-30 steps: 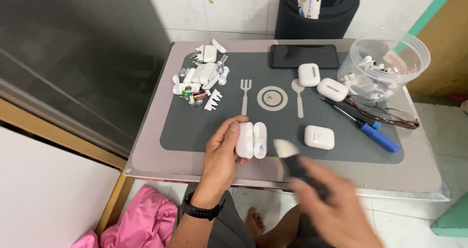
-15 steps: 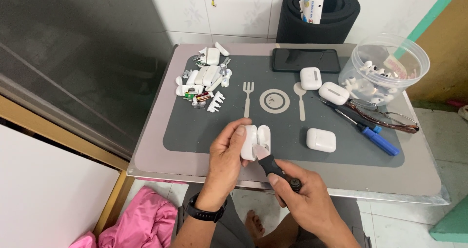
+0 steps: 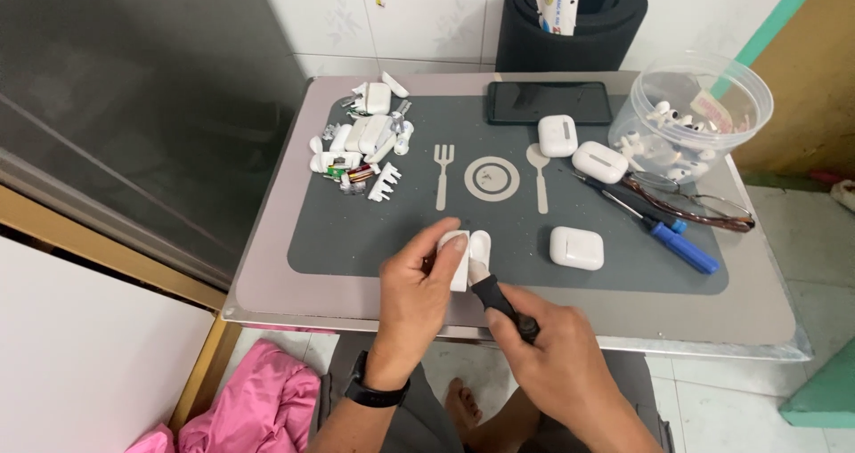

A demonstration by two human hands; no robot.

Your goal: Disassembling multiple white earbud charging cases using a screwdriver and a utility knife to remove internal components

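Observation:
My left hand (image 3: 417,293) grips an opened white earbud case (image 3: 467,255) at the near edge of the grey mat (image 3: 356,230). My right hand (image 3: 557,355) holds a black-handled tool (image 3: 500,300), its tip pressed against the case's hinge side. Both hands hover over the table's front edge. A black watch sits on my left wrist.
Three closed white earbud cases (image 3: 576,247) (image 3: 599,162) (image 3: 557,135) lie on the mat, with a blue screwdriver (image 3: 677,244), glasses (image 3: 695,205), a black phone (image 3: 549,102) and a clear tub of earbuds (image 3: 690,119). White case parts (image 3: 361,146) are piled at back left. A black roll (image 3: 570,16) stands behind.
My right hand came in from the lower right and brought the tool's tip onto the case. My left hand shifted the case slightly toward me.

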